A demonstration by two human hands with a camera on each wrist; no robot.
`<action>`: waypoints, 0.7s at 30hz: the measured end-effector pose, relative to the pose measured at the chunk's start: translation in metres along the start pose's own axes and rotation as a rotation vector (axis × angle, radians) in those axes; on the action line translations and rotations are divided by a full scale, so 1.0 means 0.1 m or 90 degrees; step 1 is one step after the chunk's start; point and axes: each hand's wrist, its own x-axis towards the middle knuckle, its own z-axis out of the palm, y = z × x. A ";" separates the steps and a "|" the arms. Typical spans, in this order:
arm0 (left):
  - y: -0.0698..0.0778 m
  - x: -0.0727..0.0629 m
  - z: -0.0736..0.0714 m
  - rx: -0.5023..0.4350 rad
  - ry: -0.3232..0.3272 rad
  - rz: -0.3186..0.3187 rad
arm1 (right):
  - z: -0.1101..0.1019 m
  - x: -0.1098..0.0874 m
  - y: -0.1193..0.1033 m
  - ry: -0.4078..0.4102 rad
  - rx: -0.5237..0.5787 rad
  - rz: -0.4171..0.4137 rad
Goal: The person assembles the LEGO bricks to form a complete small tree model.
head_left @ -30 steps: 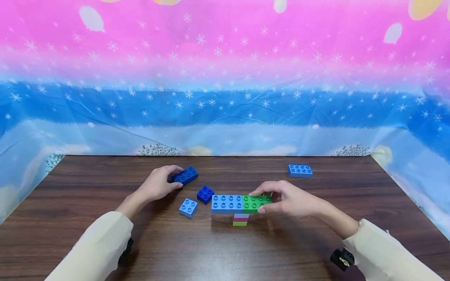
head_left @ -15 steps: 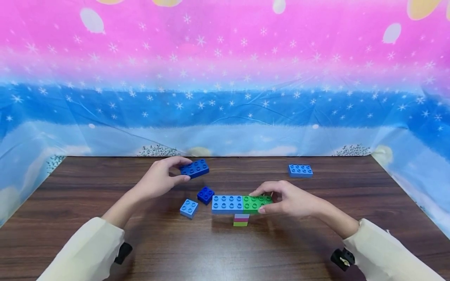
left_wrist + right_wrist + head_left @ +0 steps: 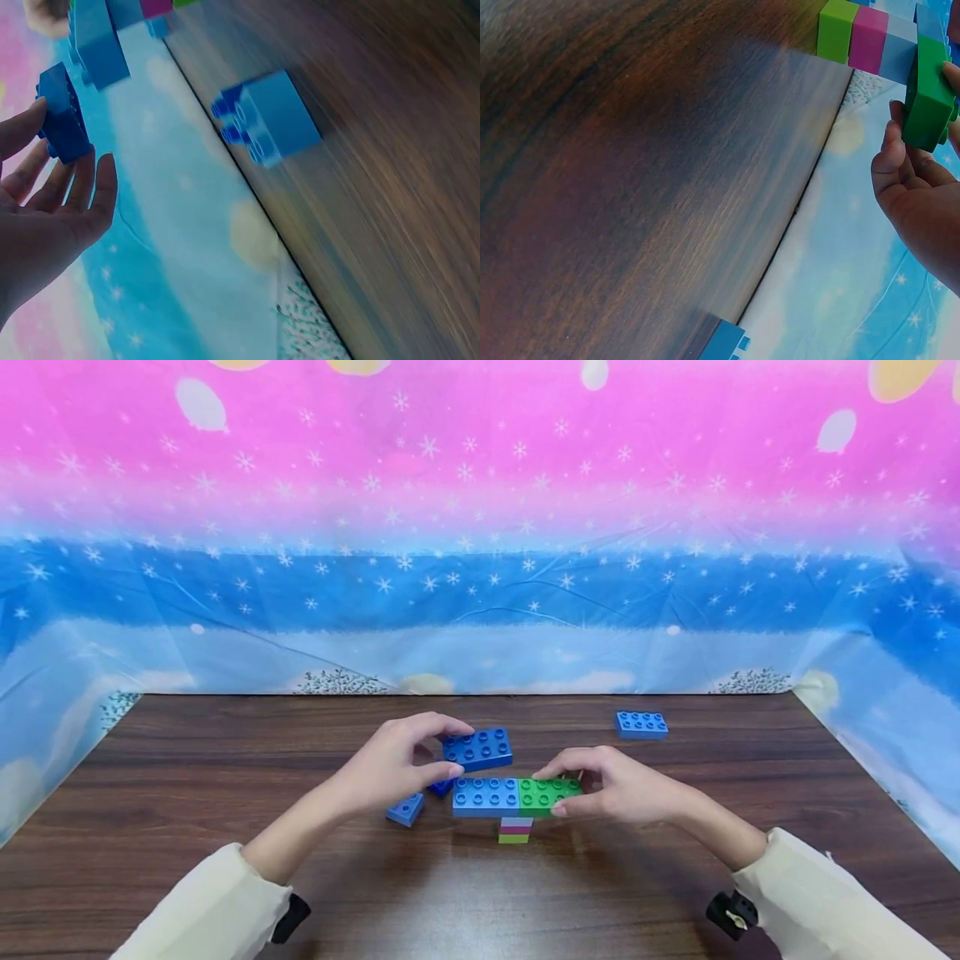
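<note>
In the head view my left hand [image 3: 397,762] pinches a dark blue building brick [image 3: 478,749] between thumb and fingers, raised off the table just behind the light blue brick [image 3: 485,797]. That light blue brick and a green brick [image 3: 549,796] lie end to end on top of a short stack, whose lime, pink and pale layers [image 3: 868,36] show in the right wrist view. My right hand [image 3: 618,785] grips the green brick at its right end, thumb in front and fingers behind. From the left wrist, the dark blue brick [image 3: 65,114] hangs apart from the light blue one.
On the wooden table [image 3: 480,902], a small light blue brick [image 3: 406,810] and a small dark blue brick [image 3: 441,787] sit left of the stack, partly covered by my left hand. Another light blue brick [image 3: 641,724] lies at the back right. A printed cloth [image 3: 480,585] hangs behind.
My left hand has carried the dark blue brick rightward from the left of the table to behind the light blue brick, turning it straighter. My right hand stays on the green brick.
</note>
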 end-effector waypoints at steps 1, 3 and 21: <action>0.02 0.00 0.02 -0.005 -0.004 0.008 | 0.00 0.00 0.00 0.000 -0.001 -0.001; 0.05 0.01 0.06 -0.013 -0.012 0.022 | 0.00 0.00 0.00 -0.001 -0.002 -0.002; 0.15 0.04 0.27 -0.013 -0.066 0.029 | -0.01 0.00 -0.02 -0.014 0.012 0.030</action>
